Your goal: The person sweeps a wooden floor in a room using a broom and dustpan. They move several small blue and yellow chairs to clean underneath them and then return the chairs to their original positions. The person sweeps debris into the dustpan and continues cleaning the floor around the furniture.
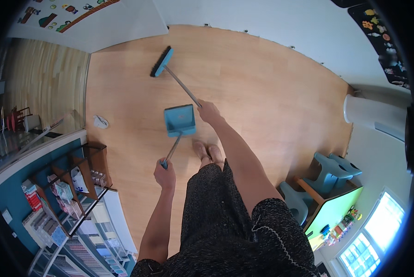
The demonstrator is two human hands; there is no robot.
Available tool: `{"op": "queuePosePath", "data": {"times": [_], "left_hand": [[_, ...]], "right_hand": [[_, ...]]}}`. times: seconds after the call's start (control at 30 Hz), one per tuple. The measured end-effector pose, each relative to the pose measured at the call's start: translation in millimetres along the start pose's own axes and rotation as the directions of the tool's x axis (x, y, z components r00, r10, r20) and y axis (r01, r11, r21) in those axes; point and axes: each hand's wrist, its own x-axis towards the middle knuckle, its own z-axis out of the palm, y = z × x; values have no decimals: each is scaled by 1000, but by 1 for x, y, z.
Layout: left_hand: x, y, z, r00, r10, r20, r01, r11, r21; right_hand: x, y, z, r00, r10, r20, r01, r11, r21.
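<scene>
My left hand [165, 173] is wrapped round the handle of a blue long-handled dustpan [179, 120], whose pan sits in front of my feet with its mouth facing away from me. My right hand [209, 112] grips the stick of a broom [167, 61] with a blue head and dark bristles. The broom head is beyond the dustpan and a little to its left, apart from it. Whether its bristles touch the wooden floor [262, 92] I cannot tell. No dirt can be made out in the pan.
A crumpled whitish cloth-like thing [100, 122] lies on the floor to the left. Shelves with boxes [63, 194] stand at lower left. Blue chairs [329, 174] and a green-topped table [336, 210] are at right. A white cylindrical appliance [373, 113] stands by the far-right wall.
</scene>
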Motion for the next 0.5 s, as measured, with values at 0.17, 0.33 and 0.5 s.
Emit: {"op": "queuePosePath", "data": {"times": [0.17,0.33,0.5], "left_hand": [[14,9,-3,999,-47,-1,46,996,78],[18,9,-4,995,-97,-21,99,991,88],[20,10,-1,988,-136,-67,143,983,116]], "right_hand": [[-32,58,3,992,99,-82,-87,987,135],[-232,191,-2,917,372,-145,-360,927,104],[-339,203,-45,841,514,-170,-530,845,-70]]}}
